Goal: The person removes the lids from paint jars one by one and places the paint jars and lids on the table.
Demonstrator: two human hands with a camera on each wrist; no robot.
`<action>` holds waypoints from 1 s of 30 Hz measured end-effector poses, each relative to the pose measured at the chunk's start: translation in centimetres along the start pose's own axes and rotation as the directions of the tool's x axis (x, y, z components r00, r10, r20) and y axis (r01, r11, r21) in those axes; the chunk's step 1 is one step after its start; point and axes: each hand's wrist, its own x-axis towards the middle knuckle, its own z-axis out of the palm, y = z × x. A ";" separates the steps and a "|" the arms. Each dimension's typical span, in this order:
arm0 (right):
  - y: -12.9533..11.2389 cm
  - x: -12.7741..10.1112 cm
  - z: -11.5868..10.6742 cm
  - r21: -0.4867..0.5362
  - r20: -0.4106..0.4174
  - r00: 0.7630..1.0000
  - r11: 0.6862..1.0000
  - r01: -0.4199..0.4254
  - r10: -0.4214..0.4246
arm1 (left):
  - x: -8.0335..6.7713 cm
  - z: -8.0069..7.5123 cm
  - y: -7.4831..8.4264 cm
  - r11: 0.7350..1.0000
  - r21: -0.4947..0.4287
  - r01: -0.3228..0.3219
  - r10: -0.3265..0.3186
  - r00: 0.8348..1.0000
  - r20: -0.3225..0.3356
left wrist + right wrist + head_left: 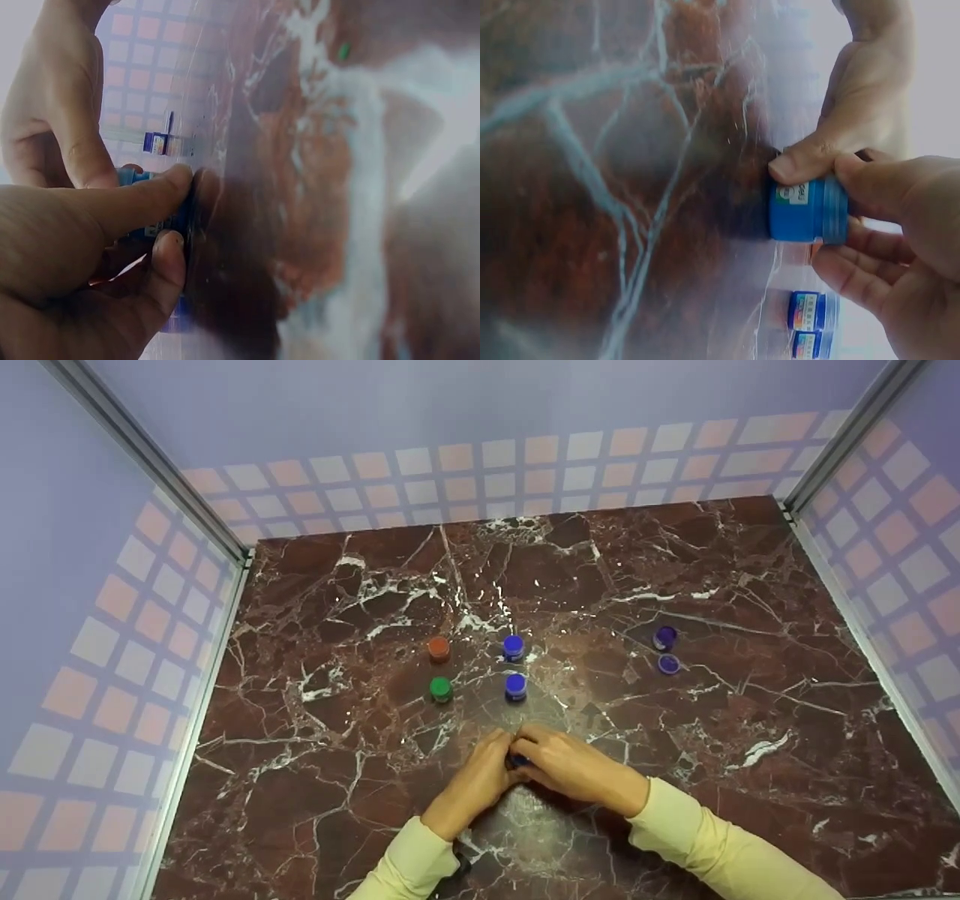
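Left wall: pale lilac panel (97,585) printed with orange and white squares, standing along the table's left edge.
Table: dark red marble-patterned table (750,750) with white veins, carrying everything here.
Orange jar: small round orange-lidded jar (439,648), upright, left of centre.
Green jar: small round green-lidded jar (441,688), upright, just nearer the person than the orange one.
Left hand: left hand (480,774) in a pale yellow sleeve (409,866), its grip pinching the small blue plastic jar (808,210); the left wrist view shows thumb and a finger curled against the jar's side.
Blue jar: standing on the table near its front middle, between both hands; in the head view it is almost wholly hidden by them, and the right wrist view shows its ribbed blue lid and a small white label.
Blue pair: two more blue-lidded round jars (514,647) and (515,687), upright, one behind the other, just beyond the hands.
Right hand: right hand (574,765), touching the left, its grip curled round the blue jar's lid end.
Purple jar: small purple jar (664,637) lying tilted, well to the right.
Purple lid: flat purple lid (669,664) on the table just beside that jar.
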 end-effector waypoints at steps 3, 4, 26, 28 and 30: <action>0.1 -0.1 -0.2 0.030 0.011 0.999 0.999 0.040 -0.040 | 0.0 0.0 -0.1 0.999 -0.033 -0.010 0.011 1.000 0.007; 0.2 -0.1 -0.3 0.035 0.020 0.998 0.998 0.052 -0.053 | 0.0 0.0 -0.1 0.999 -0.040 -0.008 0.009 1.000 0.010; 2.7 -0.8 -1.2 0.182 -0.039 0.988 0.971 0.154 -0.149 | 0.6 -0.3 -0.1 0.996 -0.082 0.021 -0.019 1.000 0.025; 2.8 -1.0 -1.3 0.247 -0.080 0.994 0.964 0.094 -0.077 | 0.5 -0.2 -0.3 0.996 -0.088 0.030 -0.027 0.999 0.028; 2.8 -1.1 -1.4 0.279 -0.113 0.993 0.960 0.020 0.012 | 0.4 -0.2 -0.4 0.995 -0.094 0.039 -0.037 0.999 0.025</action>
